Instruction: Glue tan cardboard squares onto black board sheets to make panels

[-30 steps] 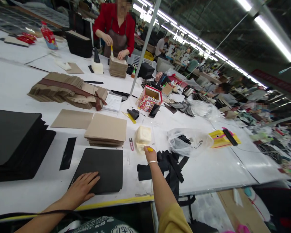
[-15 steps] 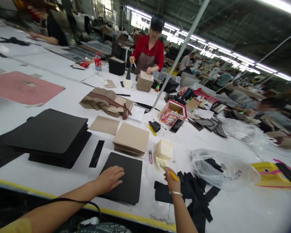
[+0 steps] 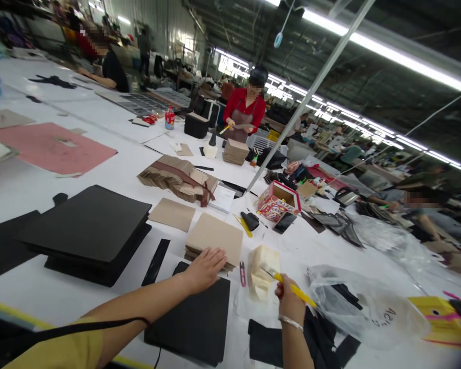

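Observation:
My left hand (image 3: 205, 269) lies with fingers stretched over the front edge of a stack of beige boards (image 3: 218, 237). Under my left wrist is a black sheet stack (image 3: 200, 325), flat on the table. My right hand (image 3: 292, 299) grips a yellow-handled brush (image 3: 297, 291). The tip of that brush is at a cream-coloured, glue-crusted container (image 3: 262, 259). Between the container and the beige stack lie small pink-handled thread snips (image 3: 242, 274). Black fabric strips (image 3: 267, 339) are spread below my right hand.
A taller black sheet stack (image 3: 94, 223) stands at left, with a black strip (image 3: 156, 261) beside it. A clear plastic bag (image 3: 369, 302) lies at right. Further back are a red patterned box (image 3: 278, 201), a slanting metal pole (image 3: 307, 97) and a co-worker in red (image 3: 238, 110).
My left hand has moved from the black sheets up to the beige boards. The brush has shifted up against the container. The camera view has tilted, and the co-worker has lifted a piece.

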Tool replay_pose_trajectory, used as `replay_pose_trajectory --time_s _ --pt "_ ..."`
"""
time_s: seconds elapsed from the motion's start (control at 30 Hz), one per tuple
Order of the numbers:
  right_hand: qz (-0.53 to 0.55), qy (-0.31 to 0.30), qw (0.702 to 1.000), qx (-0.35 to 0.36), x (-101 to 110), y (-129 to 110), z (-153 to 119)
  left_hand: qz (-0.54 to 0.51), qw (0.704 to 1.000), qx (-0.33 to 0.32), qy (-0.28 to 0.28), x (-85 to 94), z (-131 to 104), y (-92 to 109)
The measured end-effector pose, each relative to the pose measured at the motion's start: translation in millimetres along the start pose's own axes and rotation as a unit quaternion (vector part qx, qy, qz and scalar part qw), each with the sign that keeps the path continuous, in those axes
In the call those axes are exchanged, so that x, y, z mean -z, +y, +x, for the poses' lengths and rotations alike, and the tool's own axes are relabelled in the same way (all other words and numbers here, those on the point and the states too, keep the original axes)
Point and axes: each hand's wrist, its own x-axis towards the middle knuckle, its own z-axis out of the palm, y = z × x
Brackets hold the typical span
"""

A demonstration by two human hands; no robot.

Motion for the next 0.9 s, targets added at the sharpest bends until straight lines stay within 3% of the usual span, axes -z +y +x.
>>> replay_pose_trajectory --time_s 0.17,0.3,0.4,0.5,0.7,0.8,0.9 --pt "0.123 -0.195 0.971 0.062 -88.8 -114.0 9.2 0.012 0.993 0.054 -0.106 -28.1 21.8 -5.6" --pt "0.115 -0.308 0.937 0.115 -148.1 -153.7 3.2 -0.011 0.991 0.066 -0.112 -31.5 19.4 -6.0" --pt "0.097 -0.356 0.919 0.143 -169.8 -156.9 5.2 -0.022 0.989 0.074 -0.128 -24.4 21.0 -5.7" --pt "0.074 -0.366 0.912 0.170 -185.9 -151.7 19.1 -0.023 0.988 0.072 -0.134 -23.4 22.9 -6.4" --pt "0.037 -0.233 0.960 0.149 -225.0 -141.6 66.1 -0.017 0.991 0.063 -0.118 -41.5 20.7 -12.6" --pt "0.015 -0.181 0.976 0.121 -221.7 -126.0 86.0 -0.016 0.993 0.053 -0.104 -42.4 20.1 -14.7" --pt "-0.015 -0.134 0.987 0.090 -190.2 -100.2 103.1 -0.004 0.994 0.053 -0.097 -36.2 23.1 -16.0"
